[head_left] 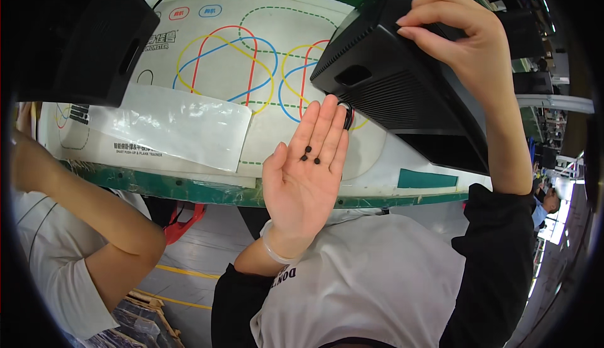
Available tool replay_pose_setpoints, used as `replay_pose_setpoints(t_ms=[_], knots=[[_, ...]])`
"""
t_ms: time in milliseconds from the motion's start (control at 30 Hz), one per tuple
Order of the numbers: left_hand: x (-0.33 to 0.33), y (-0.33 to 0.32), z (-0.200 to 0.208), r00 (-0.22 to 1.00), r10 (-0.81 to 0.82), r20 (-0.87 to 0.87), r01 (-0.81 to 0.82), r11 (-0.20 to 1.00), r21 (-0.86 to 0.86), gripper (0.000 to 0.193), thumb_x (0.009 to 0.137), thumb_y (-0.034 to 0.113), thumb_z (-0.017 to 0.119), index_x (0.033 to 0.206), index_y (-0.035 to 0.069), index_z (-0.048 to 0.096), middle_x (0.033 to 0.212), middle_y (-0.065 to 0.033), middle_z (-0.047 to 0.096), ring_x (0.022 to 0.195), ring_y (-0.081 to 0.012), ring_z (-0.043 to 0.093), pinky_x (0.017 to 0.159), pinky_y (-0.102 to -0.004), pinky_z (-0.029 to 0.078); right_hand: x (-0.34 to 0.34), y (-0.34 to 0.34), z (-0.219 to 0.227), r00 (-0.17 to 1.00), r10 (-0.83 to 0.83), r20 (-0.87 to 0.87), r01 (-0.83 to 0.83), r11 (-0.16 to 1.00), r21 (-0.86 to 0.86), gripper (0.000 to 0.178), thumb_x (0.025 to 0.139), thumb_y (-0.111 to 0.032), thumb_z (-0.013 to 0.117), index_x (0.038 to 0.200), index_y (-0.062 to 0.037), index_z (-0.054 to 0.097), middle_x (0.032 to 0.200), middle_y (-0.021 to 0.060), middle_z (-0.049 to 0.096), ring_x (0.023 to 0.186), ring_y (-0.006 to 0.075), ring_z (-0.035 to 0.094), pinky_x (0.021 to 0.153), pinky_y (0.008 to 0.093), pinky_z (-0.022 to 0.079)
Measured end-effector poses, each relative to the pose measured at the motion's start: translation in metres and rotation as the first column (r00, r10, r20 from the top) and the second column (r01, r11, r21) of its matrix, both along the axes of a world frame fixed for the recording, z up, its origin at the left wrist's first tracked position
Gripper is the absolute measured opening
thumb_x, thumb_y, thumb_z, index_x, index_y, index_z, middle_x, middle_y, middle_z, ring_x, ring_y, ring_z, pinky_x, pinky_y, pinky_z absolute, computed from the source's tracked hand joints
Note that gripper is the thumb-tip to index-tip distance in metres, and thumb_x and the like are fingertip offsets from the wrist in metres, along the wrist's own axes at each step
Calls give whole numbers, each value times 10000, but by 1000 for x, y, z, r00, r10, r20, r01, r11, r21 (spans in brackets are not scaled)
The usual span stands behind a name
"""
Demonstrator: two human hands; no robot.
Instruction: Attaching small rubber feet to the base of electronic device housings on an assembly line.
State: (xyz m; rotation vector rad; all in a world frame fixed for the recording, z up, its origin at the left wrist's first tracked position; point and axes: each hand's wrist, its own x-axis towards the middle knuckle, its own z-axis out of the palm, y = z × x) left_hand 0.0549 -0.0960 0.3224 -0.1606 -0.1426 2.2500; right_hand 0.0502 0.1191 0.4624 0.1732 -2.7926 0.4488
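— Where do the pellets [309, 154] lie?
— On the left hand [306, 172], before the worktop [264, 187].
— And the box [402, 77]?
— To the right, tilted above the mat [251, 52], with the right hand [462, 36] on top.
— The sleeve [170, 124]?
— To the left, on the mat.

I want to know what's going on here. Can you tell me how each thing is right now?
Left hand: open, palm up, three small black pieces resting on it.
Right hand: gripping the top of the black box.
Black box: tilted, lifted over the table edge.
Clear plastic bag: lying flat on the white mat.
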Motion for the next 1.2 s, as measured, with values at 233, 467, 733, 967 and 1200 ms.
replay_pose_setpoints(t_ms=[233,467,733,967,1200], knots=[[-10,-2,10,1000,13,23,-12,1000,-17,553,971,296,219,1444,11,235,1530,-131,178,1426,-260,130,1166,-359,120,-4,-5,17,999,-12,36,11,999,35,139,697,60,700,829,29,674,827,57,603,755,125,578,675,214,446],[-3,-4,3,999,14,32,-14,1000,-6,562,973,316,198,1444,12,238,1531,-128,178,1425,-262,133,1165,-368,123,3,-8,10,998,45,-40,-43,997,64,144,665,99,678,792,38,647,808,72,595,764,150,599,679,225,468],[-4,-12,1,997,31,64,-31,1000,4,558,974,318,200,1444,21,247,1532,-129,174,1426,-264,128,1164,-372,132,2,-20,5,994,92,-61,-81,983,166,159,637,119,671,751,47,588,800,89,581,776,180,606,678,249,494],[-6,-13,0,997,31,74,-31,1000,-2,558,974,311,200,1443,11,241,1529,-137,178,1426,-269,128,1165,-372,131,9,-32,-5,981,137,-136,-90,948,304,303,543,71,737,802,50,581,857,115,569,849,249,602,695,294,510],[-9,-16,-16,999,3,53,1,997,-73,492,980,275,268,1377,-3,353,1258,-96,466,1218,-237,396,1035,-358,326,5,-38,-15,970,155,-186,-79,929,363,348,529,44,759,831,29,589,894,118,571,863,284,592,726,334,497]])
